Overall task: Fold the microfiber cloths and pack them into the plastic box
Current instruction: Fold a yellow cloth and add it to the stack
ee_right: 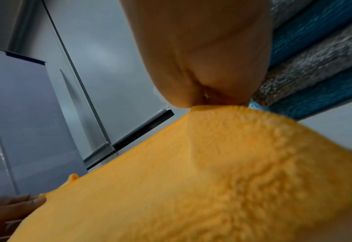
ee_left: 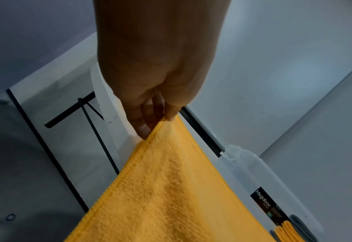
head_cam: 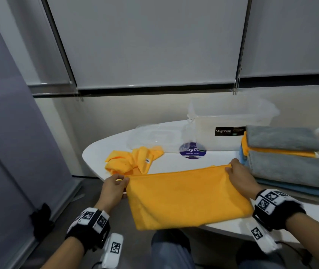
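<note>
A yellow microfiber cloth (head_cam: 183,195), doubled over, is stretched between my hands over the table's near edge, its lower part hanging off the front. My left hand (head_cam: 116,186) pinches its far left corner, and the left wrist view shows thumb and fingers (ee_left: 150,121) closed on the hem of the cloth (ee_left: 171,188). My right hand (head_cam: 236,174) pinches the far right corner; its wrist view shows the grip (ee_right: 212,98) at the cloth's edge (ee_right: 212,163). The clear plastic box (head_cam: 230,121) stands open at the back of the table.
A second yellow cloth (head_cam: 133,160) lies crumpled at the left of the white table (head_cam: 174,162). The box's clear lid (head_cam: 154,136) lies flat beside the box. A stack of folded grey, yellow and blue cloths (head_cam: 286,160) sits right of my right hand.
</note>
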Demonstrator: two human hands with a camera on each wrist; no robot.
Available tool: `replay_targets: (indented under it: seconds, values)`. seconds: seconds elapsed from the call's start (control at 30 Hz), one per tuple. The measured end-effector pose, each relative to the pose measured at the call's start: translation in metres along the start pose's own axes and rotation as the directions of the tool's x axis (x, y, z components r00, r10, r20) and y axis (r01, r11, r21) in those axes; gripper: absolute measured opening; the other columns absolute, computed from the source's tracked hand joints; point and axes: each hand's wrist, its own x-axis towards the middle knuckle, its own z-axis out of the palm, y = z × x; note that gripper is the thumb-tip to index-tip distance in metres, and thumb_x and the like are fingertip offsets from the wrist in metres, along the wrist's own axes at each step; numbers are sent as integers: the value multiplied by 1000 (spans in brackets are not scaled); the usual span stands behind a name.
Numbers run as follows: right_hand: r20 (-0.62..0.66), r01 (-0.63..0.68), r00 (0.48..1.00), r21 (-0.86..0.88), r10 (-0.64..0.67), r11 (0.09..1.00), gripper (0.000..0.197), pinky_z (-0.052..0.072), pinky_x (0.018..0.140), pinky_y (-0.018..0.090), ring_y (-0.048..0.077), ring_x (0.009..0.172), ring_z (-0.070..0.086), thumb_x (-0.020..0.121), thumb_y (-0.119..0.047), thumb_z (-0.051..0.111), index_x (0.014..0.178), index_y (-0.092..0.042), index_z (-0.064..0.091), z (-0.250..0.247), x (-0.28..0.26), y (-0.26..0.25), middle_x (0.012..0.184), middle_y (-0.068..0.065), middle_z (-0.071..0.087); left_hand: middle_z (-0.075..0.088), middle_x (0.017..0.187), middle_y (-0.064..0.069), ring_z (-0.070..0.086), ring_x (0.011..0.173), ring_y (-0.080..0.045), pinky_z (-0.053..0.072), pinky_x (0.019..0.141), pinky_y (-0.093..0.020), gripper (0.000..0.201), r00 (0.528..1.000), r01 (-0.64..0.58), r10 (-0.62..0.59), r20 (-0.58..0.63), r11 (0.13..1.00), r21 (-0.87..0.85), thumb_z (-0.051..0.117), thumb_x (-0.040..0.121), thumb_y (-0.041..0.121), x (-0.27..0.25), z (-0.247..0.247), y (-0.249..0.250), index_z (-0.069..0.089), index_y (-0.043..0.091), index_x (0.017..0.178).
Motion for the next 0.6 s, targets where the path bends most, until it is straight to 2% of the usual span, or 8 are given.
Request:
replay_targets:
  seconds: [0.1,0.2,0.27,0.33,0.43,0.5,0.6]
  values:
    - [-12,-60,998,-60,59,996,16,26,52,31,18,68,46,106,-13,36,92,-5,40,5,8,-1,78,8,47,68,95,-18,68,75,-28,53,49,-31,16,999,-14,19,-33,989,150,60,99,21,12,14,-3,61,5,104]
    - [-16,-112,994,-95,111,989,14,30,54,31,16,68,45,105,-10,36,93,-4,39,8,19,-2,80,7,46,67,88,-13,67,73,-25,58,60,-36,14,996,-22,47,-73,948,318,62,97,22,21,22,-8,61,8,102]
    - [-2,-144,989,-119,145,982,13,34,57,33,16,69,44,106,-12,37,95,-4,39,9,25,-2,83,8,46,65,85,-10,66,73,-24,56,61,-34,14,996,-12,42,-74,932,363,62,96,21,24,22,-9,61,8,101]
    - [9,-159,987,-133,162,978,14,38,64,35,19,72,46,106,-14,37,97,-3,38,11,30,-2,93,14,50,65,84,-11,66,76,-27,57,66,-38,15,997,-19,47,-60,913,408,62,95,19,24,22,-8,63,5,97]
    - [19,-167,985,-150,171,975,16,40,71,37,31,90,53,106,-17,39,100,-2,37,15,35,1,112,25,53,67,80,-18,65,77,-32,56,70,-43,19,997,-27,56,-52,897,441,60,93,15,25,23,-7,64,-3,89]
    - [22,-173,983,-181,180,968,16,42,73,38,38,101,57,106,-17,38,102,-1,39,18,37,3,117,27,53,67,77,-19,65,76,-34,54,69,-44,22,997,-26,54,-47,884,467,59,91,15,27,24,-9,63,-5,84]
    - [26,-170,983,-217,180,961,25,42,74,36,41,107,57,106,-20,40,112,4,46,21,39,7,121,28,53,66,75,-24,66,75,-39,56,68,-49,25,997,-37,68,-43,863,504,58,89,13,30,26,-10,61,-10,79]
